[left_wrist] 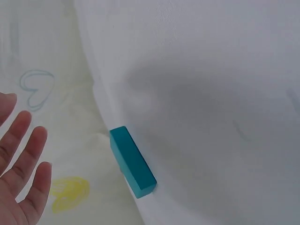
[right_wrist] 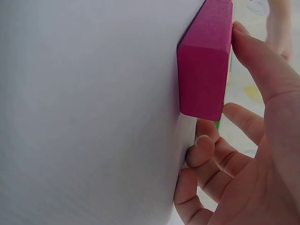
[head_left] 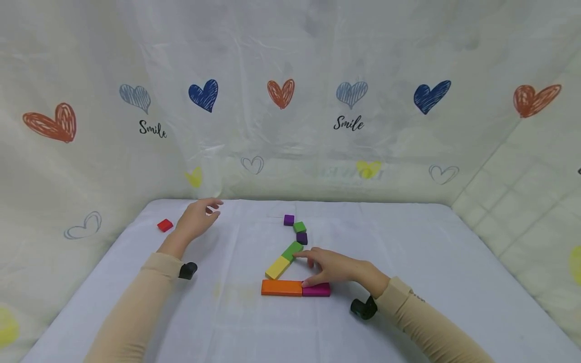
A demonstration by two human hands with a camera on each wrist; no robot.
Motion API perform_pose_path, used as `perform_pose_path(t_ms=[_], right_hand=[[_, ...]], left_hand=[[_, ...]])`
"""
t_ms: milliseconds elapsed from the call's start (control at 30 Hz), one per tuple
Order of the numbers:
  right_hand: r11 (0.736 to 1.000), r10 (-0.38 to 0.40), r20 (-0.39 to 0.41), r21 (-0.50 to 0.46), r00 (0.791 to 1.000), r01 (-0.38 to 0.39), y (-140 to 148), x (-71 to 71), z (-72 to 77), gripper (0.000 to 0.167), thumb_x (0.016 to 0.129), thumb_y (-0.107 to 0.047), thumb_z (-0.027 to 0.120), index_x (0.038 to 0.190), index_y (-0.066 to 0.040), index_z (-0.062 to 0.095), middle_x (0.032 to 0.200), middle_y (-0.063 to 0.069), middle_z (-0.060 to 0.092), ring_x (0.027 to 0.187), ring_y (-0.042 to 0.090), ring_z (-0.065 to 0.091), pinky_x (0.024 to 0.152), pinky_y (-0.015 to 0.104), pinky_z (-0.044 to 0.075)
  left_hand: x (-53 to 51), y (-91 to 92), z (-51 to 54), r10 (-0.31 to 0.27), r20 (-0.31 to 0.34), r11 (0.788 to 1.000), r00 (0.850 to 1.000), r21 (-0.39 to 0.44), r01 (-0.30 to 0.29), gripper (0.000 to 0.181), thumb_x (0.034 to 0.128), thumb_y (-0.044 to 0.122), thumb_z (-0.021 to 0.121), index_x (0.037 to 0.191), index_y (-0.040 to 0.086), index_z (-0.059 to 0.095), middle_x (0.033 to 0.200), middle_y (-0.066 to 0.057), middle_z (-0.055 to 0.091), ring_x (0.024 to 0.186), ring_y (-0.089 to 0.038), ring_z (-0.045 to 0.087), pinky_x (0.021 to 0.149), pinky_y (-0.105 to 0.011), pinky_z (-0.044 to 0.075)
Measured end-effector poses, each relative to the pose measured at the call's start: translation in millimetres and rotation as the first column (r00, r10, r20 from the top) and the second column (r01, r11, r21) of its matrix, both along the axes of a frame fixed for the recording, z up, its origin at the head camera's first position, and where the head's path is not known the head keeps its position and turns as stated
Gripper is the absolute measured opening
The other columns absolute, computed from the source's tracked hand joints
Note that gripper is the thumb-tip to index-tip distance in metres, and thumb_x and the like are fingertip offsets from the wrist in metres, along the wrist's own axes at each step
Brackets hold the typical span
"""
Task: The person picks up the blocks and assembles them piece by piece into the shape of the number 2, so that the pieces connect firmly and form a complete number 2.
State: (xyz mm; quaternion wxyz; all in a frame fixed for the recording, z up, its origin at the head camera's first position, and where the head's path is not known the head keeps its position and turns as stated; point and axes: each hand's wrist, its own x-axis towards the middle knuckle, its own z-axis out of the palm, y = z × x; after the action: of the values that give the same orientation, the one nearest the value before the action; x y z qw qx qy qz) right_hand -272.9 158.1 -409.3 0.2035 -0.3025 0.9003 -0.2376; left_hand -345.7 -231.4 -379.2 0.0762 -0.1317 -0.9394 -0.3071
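Note:
My left hand [head_left: 197, 219] is raised over the far left of the table, fingers loosely spread and holding nothing. In the left wrist view a teal block [left_wrist: 133, 161] lies by the table's edge, beside that hand. My right hand [head_left: 333, 266] is over the block figure. Its thumb touches the magenta block [head_left: 317, 291], and its index fingertip is at the long green block [head_left: 290, 251]. The magenta block joins end to end with an orange block [head_left: 281, 288]. A yellow block [head_left: 277, 267] meets the green one on a slant.
Beyond the slanted pair, a dark purple cube [head_left: 301, 238], a small green block [head_left: 299, 227] and a purple cube [head_left: 289, 220] form a bent line. A red block [head_left: 165, 225] lies near the left edge of the white-covered table [head_left: 408, 262]. A printed curtain [head_left: 313, 50] hangs behind.

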Motion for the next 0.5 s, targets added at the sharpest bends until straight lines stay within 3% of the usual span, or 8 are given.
perform_pose_path(t_ms=[200, 500], right_hand=[[1.000, -0.007, 0.002, 0.006, 1.000, 0.007, -1, 0.1, 0.9, 0.074, 0.089, -0.038, 0.081, 0.153, -0.017, 0.048, 0.110, -0.004, 0.055, 0.095, 0.016, 0.051, 0.080, 0.032, 0.048], [1.000, -0.010, -0.002, 0.002, 1.000, 0.010, -1, 1.8, 2.1, 0.074, 0.089, -0.037, 0.081, 0.152, -0.017, 0.048, 0.108, -0.004, 0.055, 0.094, 0.017, 0.051, 0.079, 0.032, 0.048]], left_hand=[[6.1, -10.2, 2.2, 0.018, -0.001, 1.000, 1.000, 0.012, -0.018, 0.035, 0.1018, 0.008, 0.060, 0.136, 0.000, 0.061, 0.127, -0.021, 0.064, 0.117, -0.040, 0.059, 0.093, -0.052, 0.052], [4.8, -19.7, -1.7, 0.021, -0.006, 1.000, 1.000, -0.012, -0.021, 0.035, 0.1017, 0.007, 0.059, 0.136, 0.000, 0.060, 0.128, -0.023, 0.062, 0.116, -0.041, 0.058, 0.098, -0.055, 0.049]])
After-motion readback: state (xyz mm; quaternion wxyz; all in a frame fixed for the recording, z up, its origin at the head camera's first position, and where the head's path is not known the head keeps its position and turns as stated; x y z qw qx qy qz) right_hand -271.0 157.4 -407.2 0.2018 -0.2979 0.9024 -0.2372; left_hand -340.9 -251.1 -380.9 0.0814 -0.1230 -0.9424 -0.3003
